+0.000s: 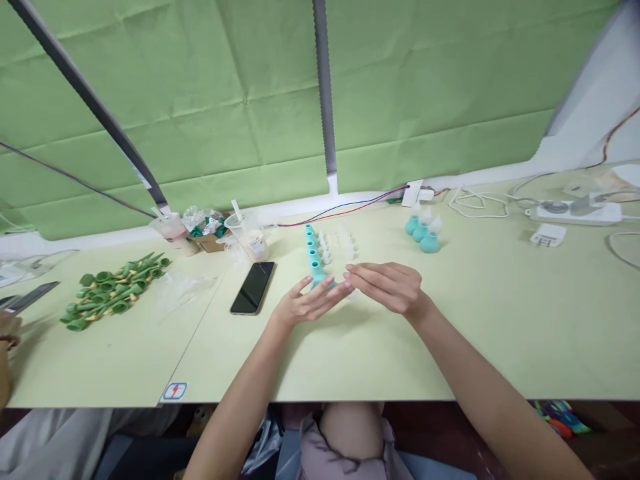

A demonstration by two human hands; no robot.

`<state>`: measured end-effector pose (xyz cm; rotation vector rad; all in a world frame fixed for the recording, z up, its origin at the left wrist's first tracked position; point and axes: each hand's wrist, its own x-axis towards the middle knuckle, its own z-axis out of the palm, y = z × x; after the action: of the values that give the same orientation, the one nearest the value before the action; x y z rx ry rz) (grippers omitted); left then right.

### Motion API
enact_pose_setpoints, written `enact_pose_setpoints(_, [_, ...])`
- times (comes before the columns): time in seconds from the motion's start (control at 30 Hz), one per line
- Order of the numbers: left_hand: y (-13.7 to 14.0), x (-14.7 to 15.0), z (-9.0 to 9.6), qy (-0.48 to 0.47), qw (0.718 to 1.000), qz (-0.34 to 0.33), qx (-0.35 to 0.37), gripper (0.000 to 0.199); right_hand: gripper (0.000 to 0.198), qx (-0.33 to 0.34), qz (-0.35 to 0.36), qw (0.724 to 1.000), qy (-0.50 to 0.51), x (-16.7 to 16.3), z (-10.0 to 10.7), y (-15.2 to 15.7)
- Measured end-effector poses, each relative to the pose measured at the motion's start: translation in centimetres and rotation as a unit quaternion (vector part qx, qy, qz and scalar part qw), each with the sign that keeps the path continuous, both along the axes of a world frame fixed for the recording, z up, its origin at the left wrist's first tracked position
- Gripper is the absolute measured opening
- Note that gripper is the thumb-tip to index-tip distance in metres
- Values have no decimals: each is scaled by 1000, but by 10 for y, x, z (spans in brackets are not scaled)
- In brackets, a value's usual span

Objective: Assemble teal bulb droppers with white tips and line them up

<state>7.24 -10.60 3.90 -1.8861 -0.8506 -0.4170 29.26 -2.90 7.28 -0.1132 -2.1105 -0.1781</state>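
My left hand point(310, 307) is over the table with its thumb and fingers stretched apart, in front of the nearest teal bulb-shaped piece point(317, 272). I cannot tell whether it touches that piece. My right hand point(393, 285) has its fingers pressed together in a pinch, tips close to the left fingertips; anything between them is too small to make out. Several teal pieces point(313, 254) with open necks run in a row away from me. Beside them lie rows of small translucent white pieces point(325, 248). To the right stand teal pieces with white tips point(429, 241).
A black phone point(253, 288) lies left of my hands. Behind it are a plastic cup point(250, 237) and a small cardboard box point(213, 245). Green flower-like parts point(117, 287) are piled left. A power strip point(577, 210) and white charger point(549, 235) are right. Another person's hand point(7, 347) shows far left.
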Motion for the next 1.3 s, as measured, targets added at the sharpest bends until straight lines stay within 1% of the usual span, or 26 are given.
enact_pose_setpoints(0.1, [0,1,1,13,999,0,48,41,22,7,-24,1000,-13,-1,-4,1])
enact_pose_setpoints(0.2, [1,2,1,30,996,-1,80,39,27,26,-38,999,13,-3,-9,2])
enact_pose_setpoints(0.27, [1,1,0,31,997,9,67,40,30,30,-44,998,45,-6,-13,3])
enact_pose_setpoints(0.33, [2,0,-1,19,999,13,39,41,31,22,-60,995,76,-9,-14,5])
enact_pose_setpoints(0.4, [2,0,-1,-3,1000,-5,24,41,32,6,-82,991,110,-12,-14,8])
enact_pose_setpoints(0.47, [2,0,-1,-22,999,-25,32,41,32,-10,-98,986,135,-16,-13,10])
enact_pose_setpoints(0.57, [2,1,0,-33,998,-29,50,41,27,-33,-100,984,141,-20,-12,12])
enact_pose_setpoints(0.7, [3,5,2,-43,997,-32,63,38,22,-56,-82,990,101,-23,-13,9])
enact_pose_setpoints(0.77, [2,7,4,-43,994,-31,92,37,26,-54,-88,992,71,-23,-11,8])
enact_pose_setpoints(0.83, [2,8,6,-44,993,-29,109,34,34,-39,-108,993,22,-23,-7,7])
enact_pose_setpoints(0.93, [2,8,8,-56,993,-24,99,33,45,-5,-150,986,-68,-25,-3,11])
enact_pose_setpoints(1.03, [2,8,7,-80,992,-24,93,35,50,19,-175,975,-133,-30,-6,17])
enact_pose_setpoints(1.17, [3,7,7,-106,990,-20,89,38,56,16,-182,969,-168,-34,-12,21])
enact_pose_setpoints(1.3, [4,7,7,-127,989,-30,72,42,58,5,-174,968,-179,-34,-12,19])
